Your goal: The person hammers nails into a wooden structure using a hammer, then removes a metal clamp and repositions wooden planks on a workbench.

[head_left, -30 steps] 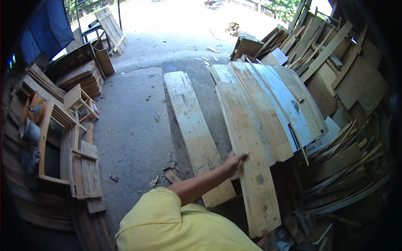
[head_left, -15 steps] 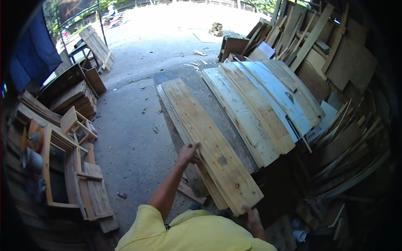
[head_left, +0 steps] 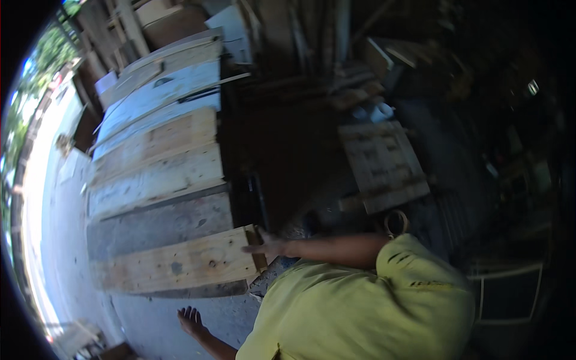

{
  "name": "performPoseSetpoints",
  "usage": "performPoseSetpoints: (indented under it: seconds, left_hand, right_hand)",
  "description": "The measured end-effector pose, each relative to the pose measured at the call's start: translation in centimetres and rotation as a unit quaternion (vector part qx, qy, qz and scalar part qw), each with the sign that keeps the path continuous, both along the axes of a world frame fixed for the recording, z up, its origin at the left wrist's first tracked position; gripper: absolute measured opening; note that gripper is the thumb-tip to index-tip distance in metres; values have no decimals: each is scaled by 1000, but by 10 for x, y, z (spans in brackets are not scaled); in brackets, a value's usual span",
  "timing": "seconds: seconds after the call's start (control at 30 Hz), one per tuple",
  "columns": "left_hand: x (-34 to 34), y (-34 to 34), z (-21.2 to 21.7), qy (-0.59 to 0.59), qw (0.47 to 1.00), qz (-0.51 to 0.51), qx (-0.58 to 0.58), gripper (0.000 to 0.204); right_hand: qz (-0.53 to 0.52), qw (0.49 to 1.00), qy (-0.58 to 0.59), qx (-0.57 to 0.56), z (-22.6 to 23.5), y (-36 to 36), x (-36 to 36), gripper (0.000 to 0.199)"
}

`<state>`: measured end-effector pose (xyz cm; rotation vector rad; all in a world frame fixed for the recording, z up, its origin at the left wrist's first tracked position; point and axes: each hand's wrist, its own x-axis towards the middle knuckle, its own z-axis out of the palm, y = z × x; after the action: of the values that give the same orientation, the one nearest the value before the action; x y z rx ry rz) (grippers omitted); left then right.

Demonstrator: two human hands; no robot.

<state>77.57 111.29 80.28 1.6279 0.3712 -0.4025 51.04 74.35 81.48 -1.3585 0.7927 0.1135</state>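
A stack of long pale wooden boards, with knots and a dark round mark, lies along the near side of a grey work surface. My right hand is at the boards' right end, its fingers spread and touching the top board near the edge. Motion blurs its outline. Below the stack, over the concrete floor, hangs my left hand, apart from the boards, with its fingers loosely apart and nothing in them.
More boards and bluish-white panels lie farther along the surface, with a thin strip jutting past their end. A slatted wooden panel stands in the dark area to the right. Scrap wood leans at the back.
My view has swung to the right, so the boards now lie crosswise at left. My left hand has come off the boards; my right hand is still at their end.
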Motion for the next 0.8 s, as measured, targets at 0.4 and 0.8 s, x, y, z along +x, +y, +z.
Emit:
performPoseSetpoints:
  seconds: [0.4,0.8]
  left_hand:
    - [4,-89,51,-27,990,-137,18,73]
    - [-7,-67,24,125,988,-62,-70,78]
  right_hand:
    - [-237,966,-88,56,-24,34,8,151]
    - [-217,975,-50,-6,-25,36,-23,136]
